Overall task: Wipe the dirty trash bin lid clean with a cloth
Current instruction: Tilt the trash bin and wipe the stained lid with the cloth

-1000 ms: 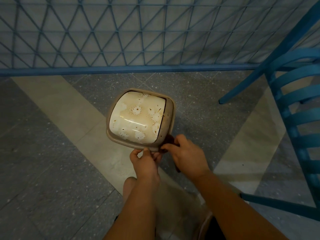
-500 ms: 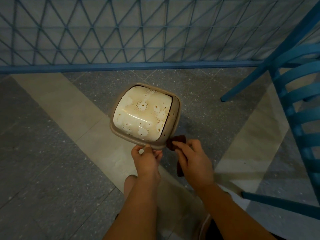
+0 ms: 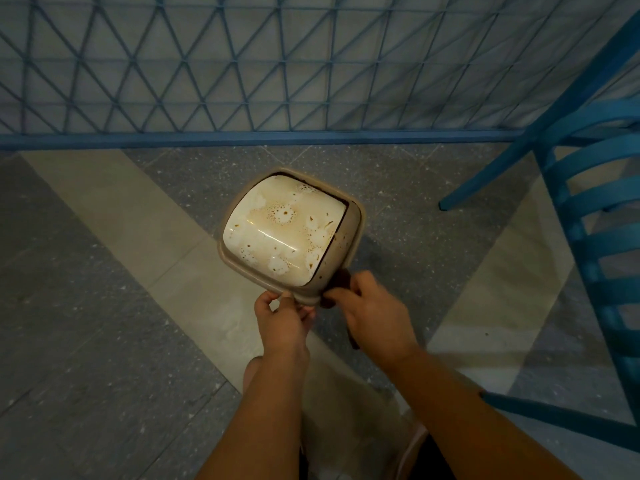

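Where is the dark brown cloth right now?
In the head view, the dark brown cloth sits just right of centre, held in the right hand against the near right edge of the stained beige plastic bin lid.

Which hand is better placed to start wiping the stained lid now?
The right hand: it already holds the dark cloth against the lid's near right edge. The left hand grips the lid's near rim, steadying it.

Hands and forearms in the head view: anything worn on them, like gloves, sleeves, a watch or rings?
Nothing visible. The left hand and right hand are bare, with no gloves, and both forearms are uncovered down to the frame's bottom edge, so no sleeves show. No watch, bracelet or ring is visible on the sides facing the camera.
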